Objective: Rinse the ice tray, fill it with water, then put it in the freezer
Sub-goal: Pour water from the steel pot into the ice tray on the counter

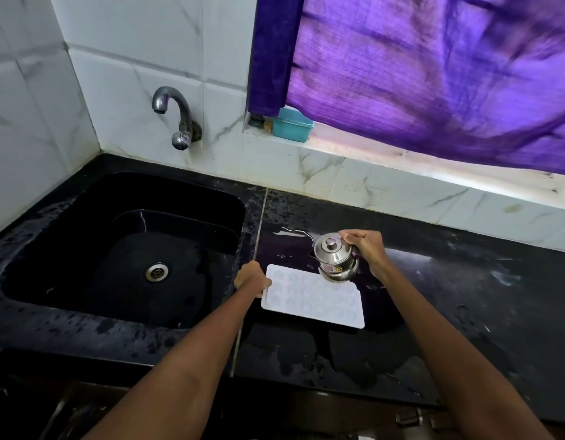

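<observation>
On the wet black stone bench (465,281), the left hand (251,278) grips the white rectangular ice tray (312,296); the right hand (366,246) holds a shiny lidded steel pot (335,257), its sticker unreadable.

The flat white ice tray (312,298) looks like matt plastic, maybe silicone, hard to say from this angle. The small lidded steel pot (335,255) is polished metal, properly shiny. The black stone countertop (465,296) is glossy and wet, with puddles catching the light. The black sink basin (84,249) has a smooth sheen too. The curved chrome tap (176,119) is a bit dull and spotted. The white marble-look wall tiles (132,74) are smooth, the purple curtain (433,74) is coarse woven cloth, and the teal box (292,125) is plastic.
</observation>
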`<move>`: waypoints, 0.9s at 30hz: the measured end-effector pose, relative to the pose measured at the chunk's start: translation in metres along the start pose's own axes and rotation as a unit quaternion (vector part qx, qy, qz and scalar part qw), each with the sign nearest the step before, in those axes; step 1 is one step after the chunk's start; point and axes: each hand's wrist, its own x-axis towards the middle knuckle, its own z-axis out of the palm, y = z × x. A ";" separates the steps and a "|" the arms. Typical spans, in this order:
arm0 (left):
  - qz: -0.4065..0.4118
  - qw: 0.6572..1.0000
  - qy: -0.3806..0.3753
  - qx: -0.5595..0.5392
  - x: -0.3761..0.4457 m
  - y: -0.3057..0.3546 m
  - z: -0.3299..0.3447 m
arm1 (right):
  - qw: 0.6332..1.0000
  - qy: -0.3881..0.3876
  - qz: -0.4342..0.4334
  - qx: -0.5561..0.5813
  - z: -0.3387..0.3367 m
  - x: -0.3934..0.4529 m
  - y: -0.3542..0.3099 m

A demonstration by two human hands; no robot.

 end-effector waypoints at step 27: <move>-0.009 1.000 0.008 0.007 0.003 -0.001 0.002 | 0.968 0.031 -0.069 -0.241 -0.004 -0.012 0.019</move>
